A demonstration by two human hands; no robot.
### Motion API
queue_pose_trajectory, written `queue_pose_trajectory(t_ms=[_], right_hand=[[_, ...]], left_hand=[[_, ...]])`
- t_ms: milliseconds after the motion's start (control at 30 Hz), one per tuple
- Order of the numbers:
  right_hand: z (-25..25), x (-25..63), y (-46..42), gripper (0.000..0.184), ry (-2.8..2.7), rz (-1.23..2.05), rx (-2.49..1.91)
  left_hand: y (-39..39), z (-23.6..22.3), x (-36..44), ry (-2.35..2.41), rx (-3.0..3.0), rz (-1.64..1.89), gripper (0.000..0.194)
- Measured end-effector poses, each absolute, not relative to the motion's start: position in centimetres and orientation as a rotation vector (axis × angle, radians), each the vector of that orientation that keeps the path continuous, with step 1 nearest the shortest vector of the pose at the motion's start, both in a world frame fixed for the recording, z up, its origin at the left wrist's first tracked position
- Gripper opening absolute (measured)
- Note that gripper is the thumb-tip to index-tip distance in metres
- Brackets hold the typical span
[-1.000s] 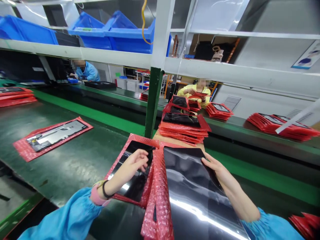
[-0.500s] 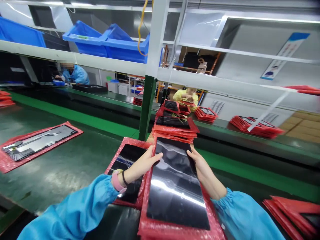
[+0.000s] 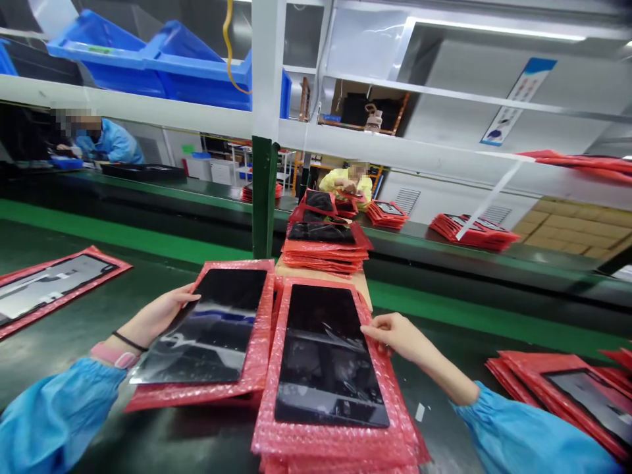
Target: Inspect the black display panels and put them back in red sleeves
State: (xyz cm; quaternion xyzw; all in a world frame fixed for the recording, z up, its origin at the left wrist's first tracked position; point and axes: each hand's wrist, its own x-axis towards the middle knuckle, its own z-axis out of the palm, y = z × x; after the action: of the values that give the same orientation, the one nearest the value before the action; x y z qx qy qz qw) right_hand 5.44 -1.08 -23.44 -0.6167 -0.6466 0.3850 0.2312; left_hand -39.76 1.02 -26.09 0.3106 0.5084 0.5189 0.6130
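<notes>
Two glossy black panels lie side by side on red bubble wrap in front of me. My left hand (image 3: 157, 316) grips the left edge of the left black panel (image 3: 212, 326), lifting that side off its red bubble wrap sheet (image 3: 249, 368). My right hand (image 3: 395, 332) rests with curled fingers on the right edge of the right black panel (image 3: 326, 355), which lies flat on a stack of red bubble wrap (image 3: 336, 441). Both arms wear blue sleeves.
A stack of wrapped panels (image 3: 323, 247) stands behind on a wooden board. Another wrapped panel (image 3: 54, 289) lies far left on the green belt (image 3: 99, 309), more lie at right (image 3: 567, 388). A green post (image 3: 264, 197) rises ahead. Two people work across the line.
The right panel has been laid flat on the wrap stack. My left hand moved from that panel to the left panel's outer edge and lifted it. The view shifted right.
</notes>
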Motion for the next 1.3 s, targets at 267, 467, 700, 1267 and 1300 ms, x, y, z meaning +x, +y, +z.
queue_pose_trajectory(t_ms=[267, 467, 700, 1267, 1300], right_hand=[[-25.2, 9.8, 1.1, 0.02, -1.993, 0.305, -1.975], [-29.3, 11.8, -0.4, 0.045, -2.257, -0.028, -1.879], [-30.4, 12.1, -0.8, 0.07, -2.235, 0.011, -1.802], [-22.4, 5.3, -4.3, 0.037, -1.612, 1.313, -1.396], [-22.6, 5.4, -4.6, 0.038, -1.639, 1.3, -1.395]], left_hand=[[3.9, -30.5, -40.5, 1.248, 0.803, 1.154, 0.039], [5.5, -31.4, -39.5, 1.421, 0.943, 1.28, 0.055], [4.6, -30.9, -36.6, 1.596, 1.224, 1.366, 0.046], [-2.8, -21.7, -25.3, 1.021, 0.865, 0.83, 0.034], [-2.8, -21.7, -25.3, 1.012, 0.864, 0.795, 0.035]])
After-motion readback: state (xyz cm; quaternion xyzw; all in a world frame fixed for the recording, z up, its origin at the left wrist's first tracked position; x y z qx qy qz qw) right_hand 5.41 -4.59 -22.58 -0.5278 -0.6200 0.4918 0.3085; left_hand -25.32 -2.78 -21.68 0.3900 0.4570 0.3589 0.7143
